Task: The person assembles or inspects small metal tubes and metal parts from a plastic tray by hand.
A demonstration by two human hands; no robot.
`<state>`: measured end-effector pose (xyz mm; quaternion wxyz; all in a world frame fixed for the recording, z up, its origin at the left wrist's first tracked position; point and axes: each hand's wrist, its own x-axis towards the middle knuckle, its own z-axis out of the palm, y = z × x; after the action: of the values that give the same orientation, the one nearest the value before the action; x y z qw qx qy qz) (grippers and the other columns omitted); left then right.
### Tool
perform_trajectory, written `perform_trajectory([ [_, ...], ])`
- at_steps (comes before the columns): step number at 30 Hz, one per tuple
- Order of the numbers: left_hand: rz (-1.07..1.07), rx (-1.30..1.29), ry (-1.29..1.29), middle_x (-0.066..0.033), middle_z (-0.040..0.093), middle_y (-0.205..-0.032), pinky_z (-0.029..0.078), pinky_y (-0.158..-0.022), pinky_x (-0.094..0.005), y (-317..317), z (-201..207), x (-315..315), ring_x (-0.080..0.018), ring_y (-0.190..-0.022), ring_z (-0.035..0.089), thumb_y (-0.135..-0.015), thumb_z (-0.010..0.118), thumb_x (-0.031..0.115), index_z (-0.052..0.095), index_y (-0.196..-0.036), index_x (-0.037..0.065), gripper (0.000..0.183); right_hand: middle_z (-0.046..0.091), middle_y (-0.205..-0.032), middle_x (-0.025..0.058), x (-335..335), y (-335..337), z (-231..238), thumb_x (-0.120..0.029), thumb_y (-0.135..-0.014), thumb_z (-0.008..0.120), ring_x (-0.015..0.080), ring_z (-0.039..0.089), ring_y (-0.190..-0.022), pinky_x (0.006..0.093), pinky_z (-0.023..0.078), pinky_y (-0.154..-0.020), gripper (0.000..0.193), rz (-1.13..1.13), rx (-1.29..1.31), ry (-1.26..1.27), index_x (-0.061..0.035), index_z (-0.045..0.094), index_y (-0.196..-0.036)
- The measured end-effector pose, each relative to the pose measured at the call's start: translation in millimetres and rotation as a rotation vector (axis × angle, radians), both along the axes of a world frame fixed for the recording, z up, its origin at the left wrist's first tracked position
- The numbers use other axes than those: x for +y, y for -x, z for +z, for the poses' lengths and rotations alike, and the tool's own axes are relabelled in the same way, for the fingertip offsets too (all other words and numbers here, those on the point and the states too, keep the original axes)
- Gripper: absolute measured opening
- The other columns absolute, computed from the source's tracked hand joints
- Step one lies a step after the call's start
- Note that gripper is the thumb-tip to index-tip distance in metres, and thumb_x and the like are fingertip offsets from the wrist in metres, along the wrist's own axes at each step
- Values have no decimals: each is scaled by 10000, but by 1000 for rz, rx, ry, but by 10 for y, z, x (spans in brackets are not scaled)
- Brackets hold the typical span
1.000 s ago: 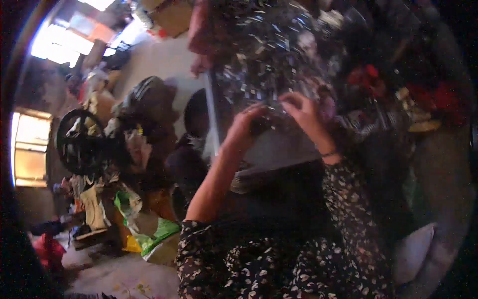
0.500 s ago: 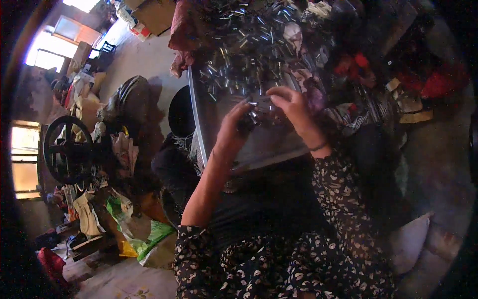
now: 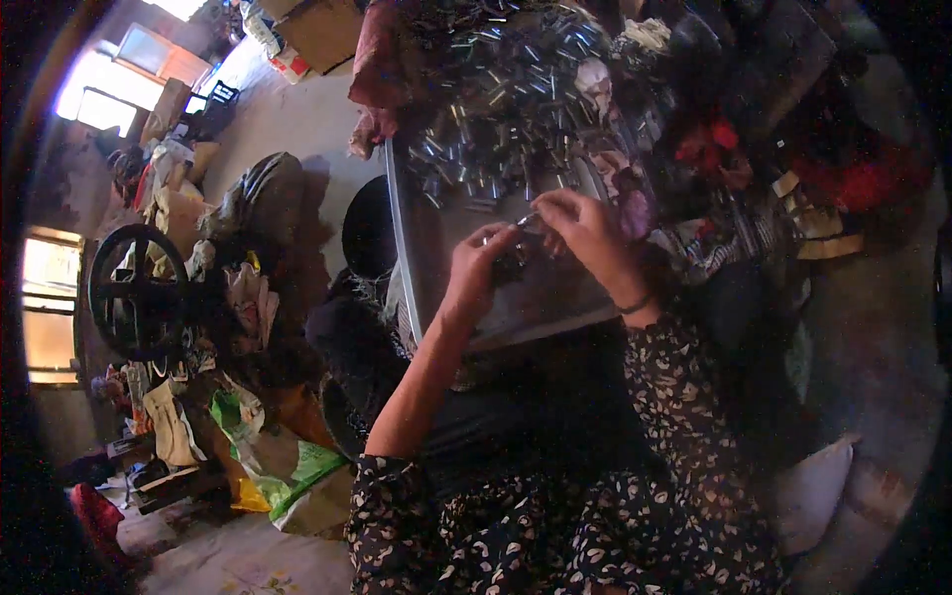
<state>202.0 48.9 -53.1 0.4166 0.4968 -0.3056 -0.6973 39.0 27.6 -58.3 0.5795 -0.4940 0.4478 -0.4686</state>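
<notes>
Many small shiny metal tubes lie heaped over the far part of a metal-edged tabletop or tray. Above its near part my two hands meet. My left hand is closed, with small metal pieces at its fingertips. My right hand pinches at one small bright metal tube between the hands. Fingers cover most of that piece, so its exact shape is hidden. Dim light blurs what lies just below the fingers.
Crumpled cloths border the heap on the right. A dark round seat or lid stands by the left edge. Farther left are a large black handwheel and a green and white sack. A cardboard box sits at the back.
My hands have come closer together, and the right fingers have closed in a pinch by the left fingertips. The whole view has shifted slightly.
</notes>
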Motion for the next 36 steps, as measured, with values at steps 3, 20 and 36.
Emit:
perform_trajectory([
  [3,16,-89,42,-66,597,-755,446,-573,-233,-32,90,3,-125,-655,564,-755,610,204,542,-962,8,293,569,-670,27,27,1,138,-206,-808,551,65,501,-492,209,400,-428,222,-10,97,77,-1,570,-891],
  [20,-148,-121,32,-49,595,-766,433,-543,-215,-84,150,-9,-106,-610,547,-770,597,207,580,-911,33,226,574,-770,11,32,66,27,-208,-819,537,79,498,-705,219,397,-654,208,13,151,81,-7,588,-834],
  [36,-99,-20,-9,-84,582,-739,447,-546,-250,-36,85,-31,-157,-618,566,-740,597,162,530,-952,-9,280,594,-745,45,74,83,190,-183,-812,542,100,535,-662,226,415,-605,212,19,346,142,12,572,-890],
])
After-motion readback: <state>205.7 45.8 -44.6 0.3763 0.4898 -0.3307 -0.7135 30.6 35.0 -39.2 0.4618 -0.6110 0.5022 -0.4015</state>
